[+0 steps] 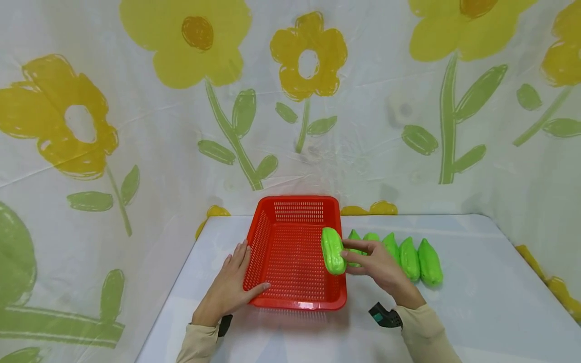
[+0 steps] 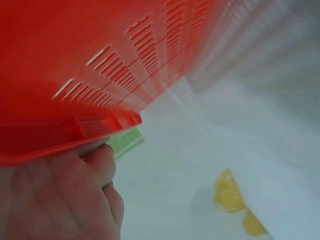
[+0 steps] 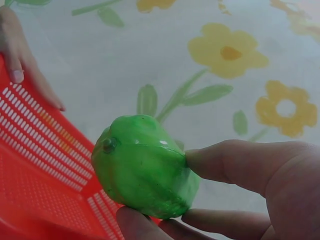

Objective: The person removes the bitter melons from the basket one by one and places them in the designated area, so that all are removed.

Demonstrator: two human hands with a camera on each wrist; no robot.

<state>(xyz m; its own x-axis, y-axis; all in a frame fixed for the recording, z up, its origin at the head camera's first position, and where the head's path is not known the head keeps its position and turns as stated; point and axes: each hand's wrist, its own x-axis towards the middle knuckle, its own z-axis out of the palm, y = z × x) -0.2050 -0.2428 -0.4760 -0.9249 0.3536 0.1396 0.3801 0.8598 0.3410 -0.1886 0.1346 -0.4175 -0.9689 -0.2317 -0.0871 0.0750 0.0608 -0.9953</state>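
Observation:
My right hand (image 1: 379,264) pinches a glossy, bright green, ridged vegetable (image 1: 333,252) between thumb and fingers. It is held above the right side of a red plastic basket (image 1: 297,305). The right wrist view gives an end-on look at this vegetable (image 3: 145,167), with a small stem nub. On the basket's left rim, my left hand (image 1: 229,287) grips with the thumb over the rim and the fingers along the outside. From the left wrist, bent fingers (image 2: 102,165) show under the basket rim (image 2: 65,150). No vegetable shows inside the basket.
Several similar green vegetables (image 1: 428,262) lie in a row on the white table (image 1: 481,292), right of the basket and partly behind my right hand. A flower-printed curtain (image 1: 363,126) rises behind the table and along its sides.

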